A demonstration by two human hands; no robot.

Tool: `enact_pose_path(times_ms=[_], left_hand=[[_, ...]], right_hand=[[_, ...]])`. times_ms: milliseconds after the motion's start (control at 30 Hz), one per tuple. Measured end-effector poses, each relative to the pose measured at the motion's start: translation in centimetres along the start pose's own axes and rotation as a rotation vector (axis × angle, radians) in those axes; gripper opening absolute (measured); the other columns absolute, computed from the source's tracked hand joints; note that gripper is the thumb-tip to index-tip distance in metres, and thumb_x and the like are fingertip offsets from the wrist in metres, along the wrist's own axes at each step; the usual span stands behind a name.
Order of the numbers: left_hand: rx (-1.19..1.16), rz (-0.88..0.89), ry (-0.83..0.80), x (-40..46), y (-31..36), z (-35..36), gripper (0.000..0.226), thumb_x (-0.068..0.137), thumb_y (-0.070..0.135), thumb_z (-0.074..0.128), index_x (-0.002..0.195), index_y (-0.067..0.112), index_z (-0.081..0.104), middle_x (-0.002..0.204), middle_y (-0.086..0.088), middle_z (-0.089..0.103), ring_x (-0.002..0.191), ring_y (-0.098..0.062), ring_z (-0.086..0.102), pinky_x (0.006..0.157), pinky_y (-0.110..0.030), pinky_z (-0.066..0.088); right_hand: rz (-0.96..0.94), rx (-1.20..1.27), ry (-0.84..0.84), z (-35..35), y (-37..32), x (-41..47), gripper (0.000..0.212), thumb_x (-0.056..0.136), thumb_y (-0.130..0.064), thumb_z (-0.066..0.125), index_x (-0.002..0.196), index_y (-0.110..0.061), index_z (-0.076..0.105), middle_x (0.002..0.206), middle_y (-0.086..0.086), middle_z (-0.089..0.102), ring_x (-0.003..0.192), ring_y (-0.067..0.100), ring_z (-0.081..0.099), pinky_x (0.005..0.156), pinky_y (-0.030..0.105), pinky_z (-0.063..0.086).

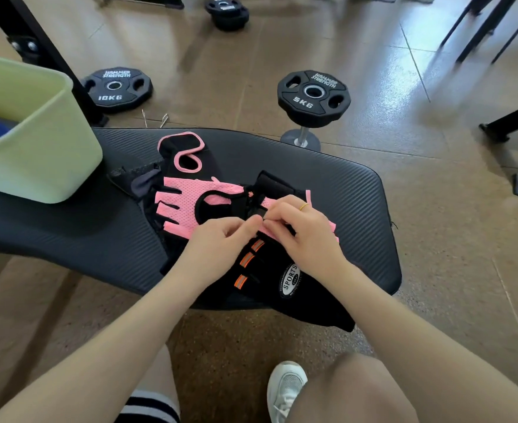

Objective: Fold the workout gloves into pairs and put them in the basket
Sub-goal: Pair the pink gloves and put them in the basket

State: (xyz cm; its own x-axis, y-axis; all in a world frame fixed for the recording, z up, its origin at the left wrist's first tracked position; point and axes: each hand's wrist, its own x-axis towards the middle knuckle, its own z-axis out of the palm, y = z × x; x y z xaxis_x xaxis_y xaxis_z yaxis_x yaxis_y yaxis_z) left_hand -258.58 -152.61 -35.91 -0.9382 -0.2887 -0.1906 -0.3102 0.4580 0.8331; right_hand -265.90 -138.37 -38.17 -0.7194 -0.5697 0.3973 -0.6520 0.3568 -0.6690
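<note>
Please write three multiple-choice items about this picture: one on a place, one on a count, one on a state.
1. Where does the green basket stand?
A. on the floor
B. at the left end of the black bench pad
C. on a weight plate

2. How many orange strips show on the black glove?
A. one
B. three
C. five

3. What are the hands doing?
A. resting flat
B. lifting the basket
C. pinching the pink glove

Key: 1 B, the basket sits on the pad; 2 B, three strips lie in a row; 3 C, left hand and right hand pinch it together.

A black padded bench (328, 184) carries a green basket (38, 141) and heaped workout gloves (196, 203).
</note>
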Motion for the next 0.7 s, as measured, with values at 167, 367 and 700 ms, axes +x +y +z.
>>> enact_pose_path(times_ms=[167,367,700], left_hand=[[-0.281,-0.021,-0.053,-0.6,0.5,0.1,0.014,0.088,0.018,0.056,0.081,0.02,0.068,0.05,0.006,0.062,0.045,-0.003,0.054,0.049,-0.011,0.038],[-0.295,0.051,-0.053,-0.8,0.3,0.1,0.013,0.086,0.005,0.057,0.089,0.01,0.068,0.061,0.007,0.064,0.054,-0.005,0.057,0.061,-0.015,0.046],[-0.277,0.061,-0.075,-0.5,-0.7,0.2,0.013,0.086,0.005,0.057,0.094,0.01,0.066,0.064,0.004,0.058,0.049,-0.006,0.049,0.059,-0.017,0.043]], right_hand=[[0.057,0.095,0.085,0.5,-0.5,-1.0,0.003,0.078,-0.009,0.067,0.078,-0.006,0.067,0.087,-0.003,0.062,0.083,0.01,0.06,0.075,0.024,0.049],[0.03,-0.077,0.133,0.8,-1.1,-1.2,0.027,0.08,-0.027,0.06,0.095,-0.007,0.072,0.095,0.003,0.072,0.085,0.014,0.067,0.076,0.027,0.052],[0.242,0.157,-0.006,-0.4,-1.3,-0.3,0.018,0.078,-0.018,0.069,0.095,-0.013,0.073,0.089,-0.004,0.069,0.081,0.005,0.065,0.075,0.023,0.053]])
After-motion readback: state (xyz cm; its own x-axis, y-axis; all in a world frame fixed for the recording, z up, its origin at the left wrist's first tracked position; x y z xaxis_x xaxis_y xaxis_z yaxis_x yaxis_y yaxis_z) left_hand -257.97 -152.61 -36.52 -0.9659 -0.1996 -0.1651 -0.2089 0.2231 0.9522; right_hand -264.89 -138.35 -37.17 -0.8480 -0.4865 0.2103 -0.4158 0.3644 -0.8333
